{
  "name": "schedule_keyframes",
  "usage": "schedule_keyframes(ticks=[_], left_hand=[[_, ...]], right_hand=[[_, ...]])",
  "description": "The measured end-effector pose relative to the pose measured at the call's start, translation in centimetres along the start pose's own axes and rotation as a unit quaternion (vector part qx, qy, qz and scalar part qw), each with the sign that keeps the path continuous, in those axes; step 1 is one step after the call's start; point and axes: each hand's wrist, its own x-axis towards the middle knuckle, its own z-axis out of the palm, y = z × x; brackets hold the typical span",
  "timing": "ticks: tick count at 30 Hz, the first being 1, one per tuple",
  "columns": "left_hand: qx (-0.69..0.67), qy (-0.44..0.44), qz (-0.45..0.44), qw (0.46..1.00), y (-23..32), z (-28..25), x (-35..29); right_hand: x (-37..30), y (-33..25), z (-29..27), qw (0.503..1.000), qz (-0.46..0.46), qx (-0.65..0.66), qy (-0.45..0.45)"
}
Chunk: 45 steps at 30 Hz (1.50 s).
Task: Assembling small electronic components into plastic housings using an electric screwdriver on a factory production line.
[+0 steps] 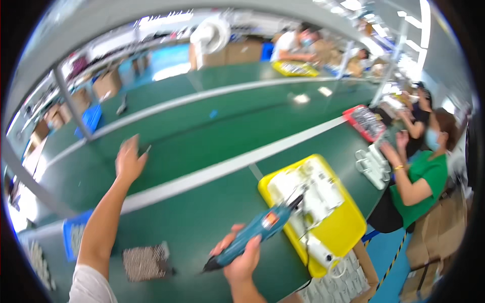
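Note:
My right hand [244, 262] is wrapped round a teal electric screwdriver [252, 237], whose dark bit end points toward the yellow tray [348, 230]. White plastic housings [323, 194] lie in that tray, and a white part with a ring [321, 252] sits at its near end. My left hand [130, 160] is stretched out over the green belt [202, 136] at the left. Its fingers look extended and the thumb apart, though blurred; I make out nothing held. Below my left forearm stands a block packed with screws [145, 262].
A blue bin of small pale parts [76, 236] stands left of the screws. White metal rails [202, 178] run along the belt. At right, a person in green [422, 182] works near white parts [373, 166] and a red tray [365, 122]. A cardboard box [366, 262] stands below the yellow tray.

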Motion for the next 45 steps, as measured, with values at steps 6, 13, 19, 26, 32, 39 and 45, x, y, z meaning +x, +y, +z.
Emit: schedule_keyframes(ticks=[6, 13, 19, 26, 32, 39, 45], left_hand=[[-0.329, -0.333, 0.165, 0.868, 13.2, -15.4, -11.2], [-0.339, -0.425, 0.037, 0.839, 16.9, -16.8, -18.5], [-0.363, -0.541, -0.05, 0.757, 17.2, -17.0, -18.1], [-0.384, -0.378, 0.005, 0.843, 16.4, -14.8, -22.4], [-0.386, -0.405, -0.024, 0.829, 16.3, -15.0, -22.9], [-0.286, -0.052, 0.022, 0.956, 8.8, -17.6, -25.4], [-0.245, -0.066, -0.005, 0.967, 5.1, -14.8, -27.8]], right_hand=[[0.3, 0.6, 1.5, 0.98, 0.146, 0.102, 0.084], [0.2, -0.6, 0.3, 0.973, 0.197, 0.116, -0.007], [0.6, -0.2, -0.2, 0.964, 0.233, 0.115, -0.049], [-0.1, 1.1, 0.0, 0.979, 0.2, 0.027, 0.006], [0.5, 1.2, 0.3, 0.981, 0.19, 0.026, -0.026], [0.3, 2.4, 0.9, 0.956, 0.228, -0.184, 0.007], [-1.0, 5.1, 4.7, 0.917, 0.262, -0.301, 0.009]])
